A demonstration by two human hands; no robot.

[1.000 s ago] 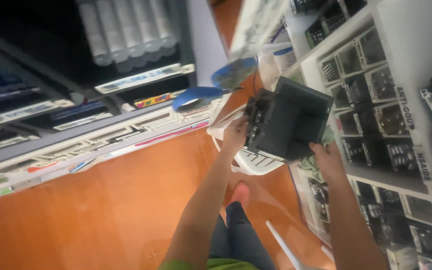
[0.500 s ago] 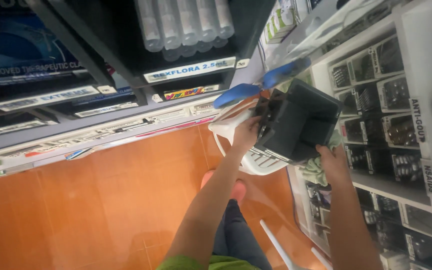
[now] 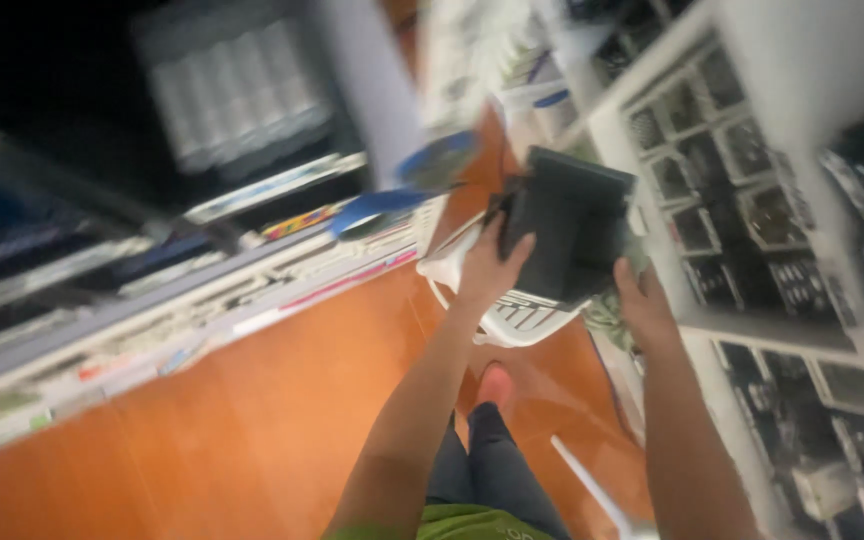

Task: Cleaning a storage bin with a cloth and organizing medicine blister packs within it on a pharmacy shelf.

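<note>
- In the middle of a shop aisle, seen from above, two bare arms reach forward and hold up a black box (image 3: 574, 235) between them.
- The left hand (image 3: 489, 268) lies flat against the box's left face, fingers (image 3: 512, 262) spread and thumb up along its edge.
- The right hand (image 3: 640, 305) cups the lower right corner from beneath; its fingertips are hidden behind the box, so how tightly they curl cannot be told.
- The box is tilted, raised off every surface, just above a white plastic basket (image 3: 504, 300) standing on the floor.
- Judging by the grip, the step in hand is carrying or turning the box between basket and shelving. Any further handling would need both palms pressing in, since neither hand wraps fully around it.
- To the right, touching distance from the box, stands a white shelf unit (image 3: 727, 330) with small dark packets in square compartments.
- To the left runs a dark shelf (image 3: 202, 250) with pale bottles and flat packages, badly blurred.
- The floor (image 3: 252, 420) is smooth and orange-brown.
- Below, dark trousers, a green top and one reddish shoe (image 3: 495, 385) show.
</note>
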